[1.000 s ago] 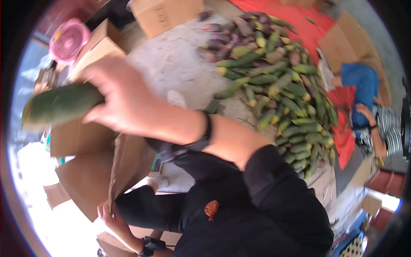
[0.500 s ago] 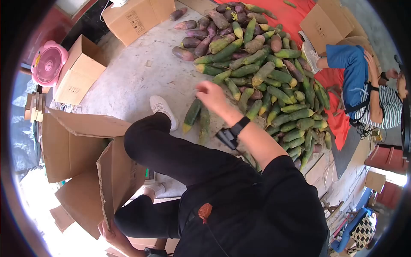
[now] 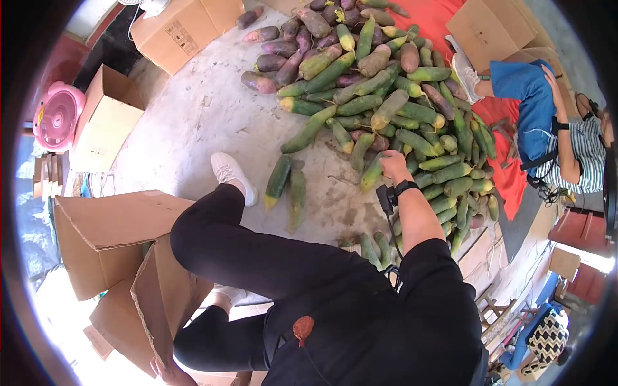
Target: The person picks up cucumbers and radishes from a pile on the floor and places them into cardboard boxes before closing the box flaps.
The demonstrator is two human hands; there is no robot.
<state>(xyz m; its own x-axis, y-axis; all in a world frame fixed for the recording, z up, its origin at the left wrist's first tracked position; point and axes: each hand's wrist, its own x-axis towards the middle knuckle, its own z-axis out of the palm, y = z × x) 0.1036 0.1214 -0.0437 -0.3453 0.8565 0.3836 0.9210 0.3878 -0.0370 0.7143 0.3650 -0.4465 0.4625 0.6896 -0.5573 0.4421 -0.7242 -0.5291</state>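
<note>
My right hand (image 3: 394, 166), with a black band and small device at the wrist, reaches to the near edge of a large heap of thick, long green vegetables (image 3: 418, 114). Its fingers are curled over the end of one green vegetable (image 3: 371, 175) with a yellowish tip. At the lower left, my left hand (image 3: 168, 372) grips the edge of an open cardboard box (image 3: 145, 302), its fingers partly hidden. Two green vegetables (image 3: 278, 183) lie apart on the floor by my white shoe (image 3: 233, 176). Another long green vegetable (image 3: 309, 130) lies at the heap's left edge.
Purple vegetables (image 3: 288, 69) lie at the heap's far left. Cardboard boxes (image 3: 187, 32) stand behind, beside a pink fan (image 3: 59, 117). A red sheet (image 3: 434, 22) runs under the heap. To the right a person in blue trousers (image 3: 529, 112) sits near another box (image 3: 492, 32).
My right hand has moved right, away from the loose green vegetables near my shoe, onto one in the heap. The long vegetable it partly covered now shows whole. My left hand stays at the box.
</note>
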